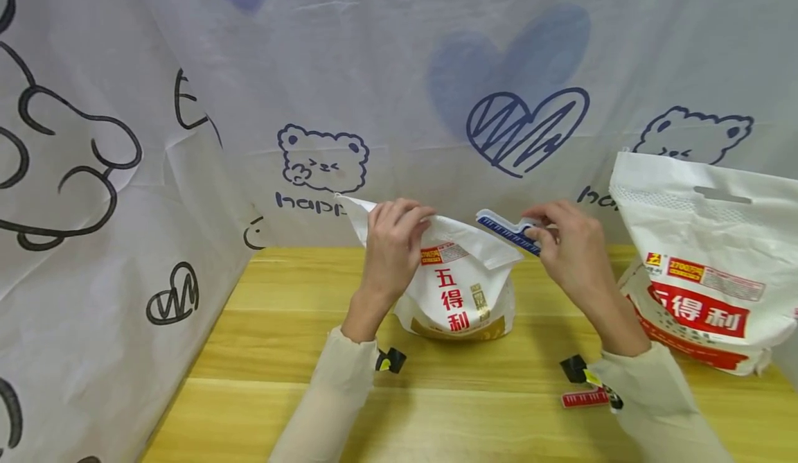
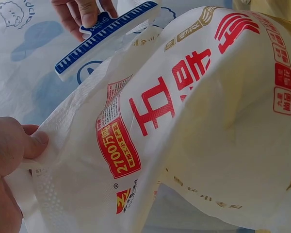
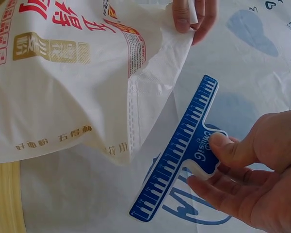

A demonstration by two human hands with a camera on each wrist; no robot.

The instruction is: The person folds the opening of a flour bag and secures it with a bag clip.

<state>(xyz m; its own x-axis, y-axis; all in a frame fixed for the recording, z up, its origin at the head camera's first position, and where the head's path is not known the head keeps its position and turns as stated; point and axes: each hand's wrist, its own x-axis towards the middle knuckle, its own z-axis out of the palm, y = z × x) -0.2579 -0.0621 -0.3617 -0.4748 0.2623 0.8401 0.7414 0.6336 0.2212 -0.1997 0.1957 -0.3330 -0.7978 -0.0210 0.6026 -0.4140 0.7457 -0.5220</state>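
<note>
A white flour bag [image 1: 458, 290] with red lettering stands on the wooden table, its top pulled up and folded over. My left hand [image 1: 395, 241] pinches the bag's upper edge between thumb and fingers, as the left wrist view also shows. To the right of the bag, my right hand [image 1: 573, 248] holds a blue and white clip [image 1: 499, 227] with a piano-key pattern. In the right wrist view the thumb and fingers grip the handle of that clip [image 3: 177, 150]. The clip is apart from the bag, near its folded top corner.
A second, larger white flour bag [image 1: 704, 269] with a handle slot stands at the right. A red clip [image 1: 584, 398] lies on the table [image 1: 280, 359] by my right sleeve. Behind hangs a white cloth [image 1: 399, 89] with drawings.
</note>
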